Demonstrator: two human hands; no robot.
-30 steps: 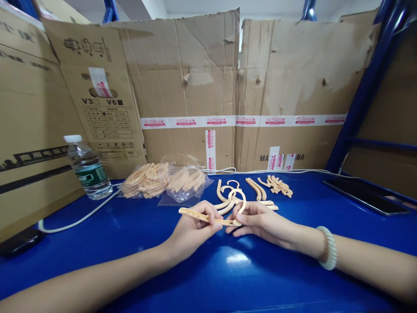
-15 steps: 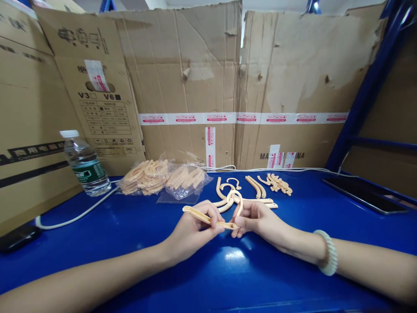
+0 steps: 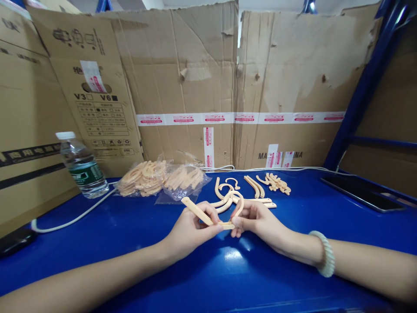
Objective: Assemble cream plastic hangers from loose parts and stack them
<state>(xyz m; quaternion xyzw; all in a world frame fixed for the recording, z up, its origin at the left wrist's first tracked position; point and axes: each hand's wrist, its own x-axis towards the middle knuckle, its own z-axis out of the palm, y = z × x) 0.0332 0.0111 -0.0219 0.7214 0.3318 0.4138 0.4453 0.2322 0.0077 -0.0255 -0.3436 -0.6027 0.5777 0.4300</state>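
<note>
Over the blue table (image 3: 208,269), my left hand (image 3: 192,228) pinches a long peach plastic arm piece (image 3: 198,211) that slants up to the left. My right hand (image 3: 257,219) is closed on a curved peach hook piece (image 3: 239,203), its lower end meeting the arm piece near my fingertips. Just behind my hands lie loose hook and arm parts (image 3: 228,193).
Two clear bags of peach parts (image 3: 159,178) lie at the back left, with a water bottle (image 3: 81,165) beside them. More small parts (image 3: 275,182) sit at the back right. A tablet (image 3: 361,191) lies far right, a dark phone (image 3: 14,241) far left. Cardboard boxes (image 3: 195,82) wall the back.
The arm piece's left end has tilted upward in my left hand. Both hands have drawn slightly closer together, with the hook still against the arm's right end.
</note>
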